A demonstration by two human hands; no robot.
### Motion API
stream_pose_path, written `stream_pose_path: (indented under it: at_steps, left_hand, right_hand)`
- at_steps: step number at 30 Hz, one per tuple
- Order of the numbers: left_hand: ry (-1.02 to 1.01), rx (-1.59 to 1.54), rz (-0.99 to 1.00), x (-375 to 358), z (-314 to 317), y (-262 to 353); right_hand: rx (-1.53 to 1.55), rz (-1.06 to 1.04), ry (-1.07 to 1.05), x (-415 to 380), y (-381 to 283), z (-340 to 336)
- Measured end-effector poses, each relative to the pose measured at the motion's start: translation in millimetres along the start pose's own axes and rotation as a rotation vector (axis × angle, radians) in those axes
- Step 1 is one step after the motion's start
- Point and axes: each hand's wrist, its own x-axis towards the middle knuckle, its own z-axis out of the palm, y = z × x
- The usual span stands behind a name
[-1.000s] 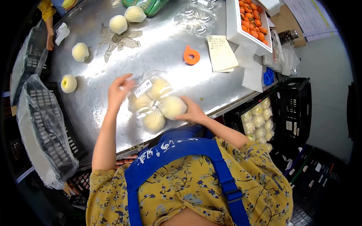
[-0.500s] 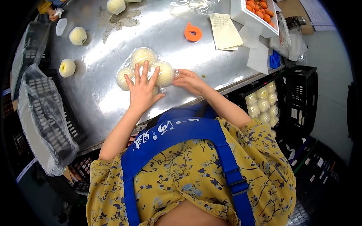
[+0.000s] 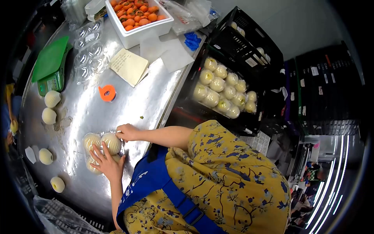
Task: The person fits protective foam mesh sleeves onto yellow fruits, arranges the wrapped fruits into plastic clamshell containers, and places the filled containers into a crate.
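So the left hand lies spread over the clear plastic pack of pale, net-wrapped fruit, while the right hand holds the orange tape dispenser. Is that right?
Not quite: the head view shows the right hand at the edge of the pack; the orange tape dispenser lies on the metal table. The left hand is as you say.

Looks bright around the gripped fruit pack point(image 3: 92, 140), glinting on its clear wrap point(image 3: 112, 141). Glares white off the steel tabletop point(image 3: 134, 106) just beyond. Bends the strip lights point(image 3: 343, 162) far from the grip, darkening to black at the rounded edges.
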Motion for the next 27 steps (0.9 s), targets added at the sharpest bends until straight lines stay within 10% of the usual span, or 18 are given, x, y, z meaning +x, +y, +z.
stream_pose_path:
  at_steps: [4, 6, 9, 12, 27]
  left_hand:
    - [0.086, -0.191, 0.02, 2.2, -2.9, -12.5]
    - [0.27, -0.67, 0.059, 6.3, 20.3, -59.0]
    - [0.424, -0.355, -0.062, 21.6, 30.0, -96.8]
    - [0.012, -0.78, -0.441, 31.8, 53.8, -134.3]
    - [-0.514, -1.33, -0.459, 50.0, 110.5, -242.1]
  right_hand:
    - [0.657, 0.347, -0.292, -20.8, 5.0, -2.9]
    - [0.664, 0.603, -0.521, -24.5, 15.1, 9.9]
    - [0.472, 0.549, -0.466, -29.7, 5.1, 38.7]
    - [0.449, 0.417, -0.291, -39.0, -2.2, 58.1]
    - [0.447, 0.239, -0.009, -45.4, -10.2, 56.7]
